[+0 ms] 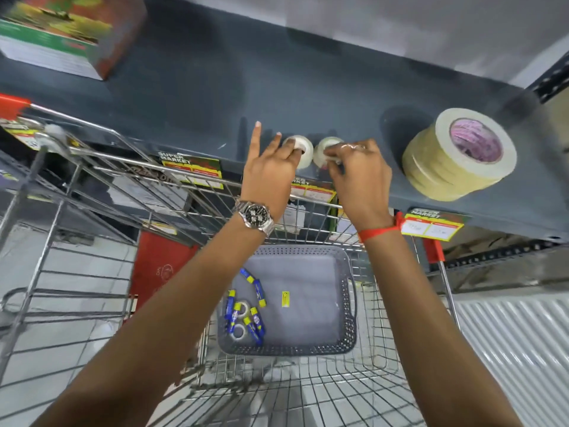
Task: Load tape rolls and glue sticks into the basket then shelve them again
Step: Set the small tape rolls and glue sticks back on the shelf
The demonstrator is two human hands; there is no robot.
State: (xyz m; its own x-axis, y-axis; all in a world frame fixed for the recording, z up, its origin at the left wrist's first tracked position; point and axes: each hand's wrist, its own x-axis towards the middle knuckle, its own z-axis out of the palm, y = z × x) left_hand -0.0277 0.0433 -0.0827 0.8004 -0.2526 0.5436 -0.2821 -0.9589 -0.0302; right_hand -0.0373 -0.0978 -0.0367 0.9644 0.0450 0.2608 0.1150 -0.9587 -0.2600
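While both your arms reach up to the dark grey shelf [191, 87], your left hand [271, 167] pinches a small clear tape roll [300, 149] standing on the shelf near its front edge, index finger pointing straight up toward 12 o'clock, the other fingers curled onto the roll. Your right hand [357, 171] holds a second clear tape roll [328, 147] just beside the first, at 3 o'clock from it, fingers curled round its front; the two rolls sit close, cannot tell if touching. Left wrist wears a metal watch [255, 214], right wrist a red band [377, 233]. At 3 o'clock from your right hand, apart from it, a stack of wide beige tape rolls [455, 158] with a pink core label sits on the same shelf. At 10 o'clock, far corner of the shelf, a stack of books [61, 35], blurred. Price labels [192, 169] hang along the shelf edge. Down at 6 o'clock, a grey plastic basket [348, 318] rests inside a wire shopping cart [92, 186]. In the basket's left half lie several blue-and-yellow glue sticks [257, 286] and two small clear tape rolls [241, 308], bunched together; a yellow sticker [285, 298] marks the basket floor.
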